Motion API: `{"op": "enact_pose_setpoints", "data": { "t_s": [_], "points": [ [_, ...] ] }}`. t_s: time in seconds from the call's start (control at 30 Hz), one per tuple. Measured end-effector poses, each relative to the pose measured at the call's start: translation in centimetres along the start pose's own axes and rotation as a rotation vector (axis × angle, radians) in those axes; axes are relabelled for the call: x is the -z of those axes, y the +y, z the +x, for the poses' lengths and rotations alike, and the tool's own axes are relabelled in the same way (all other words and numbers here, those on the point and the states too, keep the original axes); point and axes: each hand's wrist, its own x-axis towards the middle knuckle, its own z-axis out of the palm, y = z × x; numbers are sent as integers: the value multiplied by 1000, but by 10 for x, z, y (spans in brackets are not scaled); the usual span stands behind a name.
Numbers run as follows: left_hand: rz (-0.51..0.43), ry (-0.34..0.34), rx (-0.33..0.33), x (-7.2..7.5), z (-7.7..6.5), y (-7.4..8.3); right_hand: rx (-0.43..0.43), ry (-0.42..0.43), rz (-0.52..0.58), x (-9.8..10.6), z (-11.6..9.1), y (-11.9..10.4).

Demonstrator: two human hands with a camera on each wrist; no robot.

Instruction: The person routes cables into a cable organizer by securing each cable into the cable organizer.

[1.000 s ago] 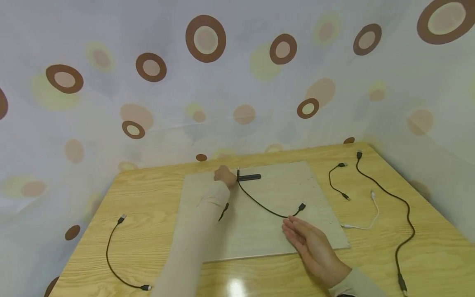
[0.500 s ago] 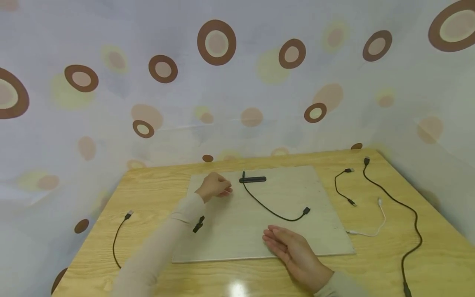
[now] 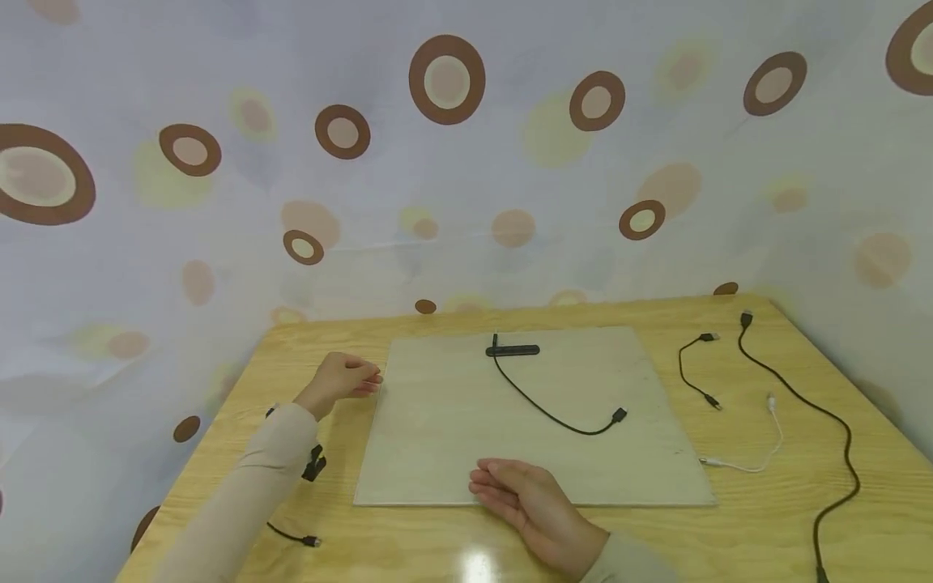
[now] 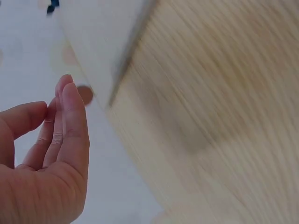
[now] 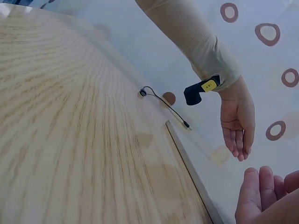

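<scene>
Over the near edge of the board [image 3: 437,453], the right hand [image 3: 535,510] has straight fingers, its grip released. At both sides, four more cables [image 3: 849,437] lie on the surface [image 3: 408,538], apparently not dealt with. By the board's left edge hangs the left hand [image 3: 338,382], grip likewise released. Farthest, one black cable [image 3: 557,421] rests on the board, crossing a black bar [image 3: 517,351]; its placing looks finished.

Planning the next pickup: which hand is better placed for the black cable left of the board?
Likely the left hand: it is empty and, like the cable, left of the board. The right hand, also empty, is by the board's near edge.
</scene>
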Motion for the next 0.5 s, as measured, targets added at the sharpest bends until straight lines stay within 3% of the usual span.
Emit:
{"op": "enact_pose_setpoints", "data": {
  "t_s": [0.3, 0.5],
  "points": [
    [2, 119, 16, 53, -26, -28, -41, -29, -37, -21, 6, 11],
    [31, 222, 71, 81, -42, -45, -64, -47, -40, -29, 9, 18]
  ]
}}
